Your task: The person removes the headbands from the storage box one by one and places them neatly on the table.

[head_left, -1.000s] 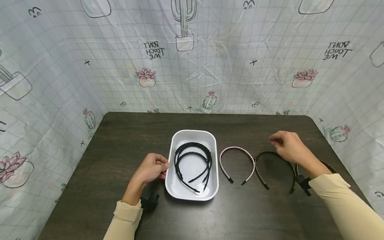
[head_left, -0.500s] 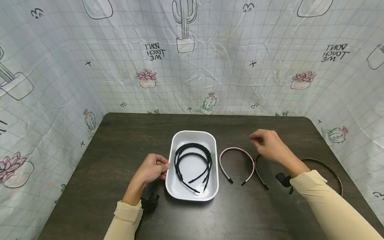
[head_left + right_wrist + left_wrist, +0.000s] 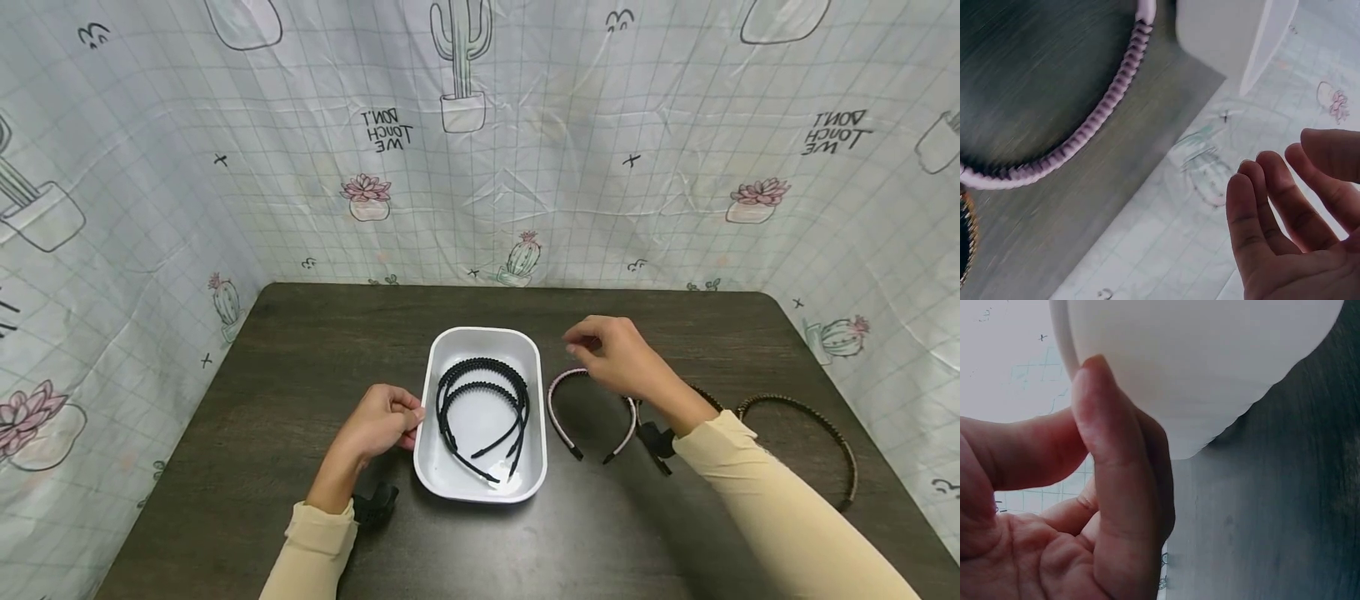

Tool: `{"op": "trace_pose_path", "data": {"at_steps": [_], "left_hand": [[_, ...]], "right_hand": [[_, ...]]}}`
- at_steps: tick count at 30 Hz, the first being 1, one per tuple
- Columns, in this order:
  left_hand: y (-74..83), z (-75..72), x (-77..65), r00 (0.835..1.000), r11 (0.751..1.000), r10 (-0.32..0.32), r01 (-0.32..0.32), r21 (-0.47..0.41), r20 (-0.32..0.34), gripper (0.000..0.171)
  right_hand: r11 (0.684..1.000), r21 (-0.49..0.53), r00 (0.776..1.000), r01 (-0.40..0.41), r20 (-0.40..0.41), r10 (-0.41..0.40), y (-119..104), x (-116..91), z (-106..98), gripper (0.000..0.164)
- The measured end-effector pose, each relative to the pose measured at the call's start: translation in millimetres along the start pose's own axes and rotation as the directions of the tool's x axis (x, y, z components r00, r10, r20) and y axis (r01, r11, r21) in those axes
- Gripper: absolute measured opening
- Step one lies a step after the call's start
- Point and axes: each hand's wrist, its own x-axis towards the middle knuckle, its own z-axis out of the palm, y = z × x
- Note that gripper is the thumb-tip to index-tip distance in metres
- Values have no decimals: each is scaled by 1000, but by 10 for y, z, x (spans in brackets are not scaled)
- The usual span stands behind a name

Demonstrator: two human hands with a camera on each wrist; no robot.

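Note:
My left hand (image 3: 382, 421) pinches the left rim of a white tray (image 3: 480, 495) between thumb and fingers; the left wrist view shows the fingertips on the tray's wall (image 3: 1210, 356). Black headbands (image 3: 483, 363) lie overlapping inside the tray. To the right, a pink headband (image 3: 553, 408) rests on the table. My right hand (image 3: 618, 358) hovers over that band's top, its fingers loosely bent and holding nothing. In the right wrist view, the ribbed pink headband (image 3: 1094, 122) lies to the left of the fingers, apart from them.
A brown headband (image 3: 832, 433) lies at the far right of the dark table (image 3: 585, 542). Another brown headband (image 3: 967, 237) is partly hidden under my right forearm. A patterned cloth (image 3: 570, 192) hangs behind the table.
My right hand has moved left, from above the brown headbands to above the pink one. My left hand and the tray have stayed in place.

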Motion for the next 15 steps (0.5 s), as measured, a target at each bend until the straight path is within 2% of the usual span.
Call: {"op": "trace_pose_path", "data": {"at_steps": [9,15], "left_hand": [[0,-2,-1,1000,1000,-8,8,2,-4,16],[-1,-5,-1,1000,1000,-1,1,6,6,17]], "right_hand": [[995,90,999,36,-10,-36,-217,109,129,14],[991,116,998,64,-13,-63,-302,168,208,14]]}}
